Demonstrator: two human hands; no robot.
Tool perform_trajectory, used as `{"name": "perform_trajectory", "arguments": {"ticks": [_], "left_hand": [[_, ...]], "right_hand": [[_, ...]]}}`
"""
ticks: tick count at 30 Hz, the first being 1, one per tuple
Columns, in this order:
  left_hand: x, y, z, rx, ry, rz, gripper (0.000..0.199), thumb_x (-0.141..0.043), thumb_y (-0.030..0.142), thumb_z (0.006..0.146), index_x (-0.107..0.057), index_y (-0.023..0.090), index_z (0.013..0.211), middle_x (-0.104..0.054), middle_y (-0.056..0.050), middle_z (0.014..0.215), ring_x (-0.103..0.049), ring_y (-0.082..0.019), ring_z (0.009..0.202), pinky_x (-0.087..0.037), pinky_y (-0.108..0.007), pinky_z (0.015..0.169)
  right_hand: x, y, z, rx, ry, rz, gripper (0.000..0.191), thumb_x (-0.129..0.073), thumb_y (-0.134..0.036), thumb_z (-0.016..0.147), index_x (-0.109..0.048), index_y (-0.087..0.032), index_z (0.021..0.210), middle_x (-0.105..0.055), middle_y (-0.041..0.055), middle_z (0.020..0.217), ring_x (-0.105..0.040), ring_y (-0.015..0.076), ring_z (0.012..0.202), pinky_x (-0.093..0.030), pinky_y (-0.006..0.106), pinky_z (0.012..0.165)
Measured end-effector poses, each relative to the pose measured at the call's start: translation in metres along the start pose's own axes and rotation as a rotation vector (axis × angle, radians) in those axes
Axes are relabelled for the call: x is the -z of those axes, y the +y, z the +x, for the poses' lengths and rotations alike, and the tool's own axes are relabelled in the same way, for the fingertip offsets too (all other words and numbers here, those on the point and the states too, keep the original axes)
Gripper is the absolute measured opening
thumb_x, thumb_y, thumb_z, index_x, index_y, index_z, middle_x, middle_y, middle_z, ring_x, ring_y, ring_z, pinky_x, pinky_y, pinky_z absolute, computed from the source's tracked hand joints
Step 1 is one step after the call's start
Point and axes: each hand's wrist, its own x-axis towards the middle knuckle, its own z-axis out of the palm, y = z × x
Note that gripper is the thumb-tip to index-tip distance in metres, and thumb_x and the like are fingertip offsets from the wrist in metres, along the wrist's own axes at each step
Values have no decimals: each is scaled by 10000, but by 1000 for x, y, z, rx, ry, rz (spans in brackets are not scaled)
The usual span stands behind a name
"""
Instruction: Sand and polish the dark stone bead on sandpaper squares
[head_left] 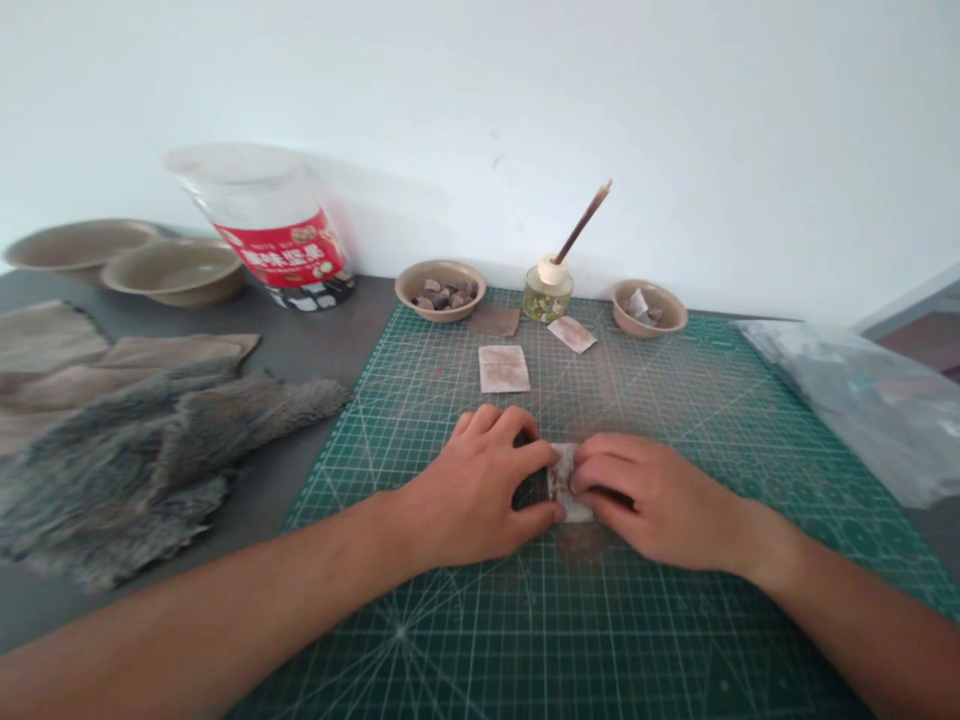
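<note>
My left hand (472, 490) and my right hand (649, 497) meet at the middle of a green cutting mat (622, 590). Between their fingers they pinch a small folded piece of pale, speckled sandpaper (564, 482), partly hidden by my fingers. Beyond my hands lie a flat sheet of the same paper (504, 369), a tilted smaller piece (571, 334) and a brown square (494, 320). A beige bowl of dark stones (439, 290) and a beige bowl holding small scraps (649, 308) stand at the mat's far edge.
A glass jar with a brush (549, 288) stands between those bowls. To the left lie a grey fur pelt (157, 460), tan leather pieces (112, 360), two stacked-looking beige bowls (176, 272) and a red-labelled plastic tub (262, 225). A clear plastic bag (847, 410) lies right.
</note>
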Motion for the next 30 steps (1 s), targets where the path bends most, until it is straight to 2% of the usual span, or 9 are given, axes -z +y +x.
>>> {"name": "perform_trajectory", "arguments": {"ticks": [2,5,9,13,15,18,21,25,30], "left_hand": [[1,1,0,-2,-3,-12,351,-690,515,840,-678,306,1122,-560,-63,1177,-495,-279,1049,-421,-489,931],[3,3,-1,6,6,-18,347,-699,491,831,-676,313,1128,-555,-58,1196,-495,-287,1065,-414,-503,948],[3,3,-1,18,-5,-37,332,-714,471,815,-685,307,1101,-557,-59,1199,-495,-290,1070,-414,-506,956],[3,2,0,20,-1,-49,346,-715,480,813,-679,315,1115,-554,-56,1205,-491,-293,1089,-408,-515,976],[4,2,0,21,-5,-54,358,-718,477,810,-674,314,1125,-552,-56,1212,-488,-294,1097,-403,-518,983],[5,3,-1,19,-20,-70,352,-726,438,800,-673,303,1121,-549,-56,1214,-486,-289,1103,-404,-508,987],[7,4,-1,24,-27,-78,350,-721,426,800,-671,293,1120,-544,-60,1220,-480,-292,1115,-399,-513,998],[8,4,0,37,-43,-89,331,-707,423,809,-670,280,1106,-540,-60,1223,-476,-291,1123,-395,-516,1003],[8,4,0,46,-44,-88,371,-717,438,802,-661,288,1137,-534,-55,1228,-469,-292,1133,-383,-526,1018]], "right_hand": [[1,1,1,9,-11,-13,117,-563,-163,964,-669,-212,968,-680,62,1007,-639,207,916,-527,366,838],[3,3,1,-62,53,-55,113,-553,-173,974,-661,-200,992,-679,75,1035,-636,220,941,-523,385,855],[3,2,-1,-7,-37,3,102,-566,-160,960,-650,-213,944,-679,45,982,-639,198,887,-525,348,810],[7,3,0,-61,29,-54,115,-541,-174,978,-648,-202,946,-673,71,1002,-635,218,911,-518,373,827],[10,4,0,-70,-26,-18,107,-564,-158,961,-637,-205,898,-665,52,954,-628,193,855,-511,337,774],[11,2,-1,14,-115,18,113,-585,-145,942,-632,-212,864,-657,30,905,-616,174,811,-492,311,734],[10,-1,1,-52,-35,-36,107,-559,-138,955,-633,-197,905,-658,51,945,-614,193,864,-489,338,782],[9,-4,3,-37,-95,-65,113,-553,-119,947,-606,-192,878,-644,33,921,-597,182,823,-471,323,742],[9,-3,2,-118,-36,-130,116,-518,-143,979,-609,-175,913,-644,58,972,-613,203,874,-482,349,787]]}}
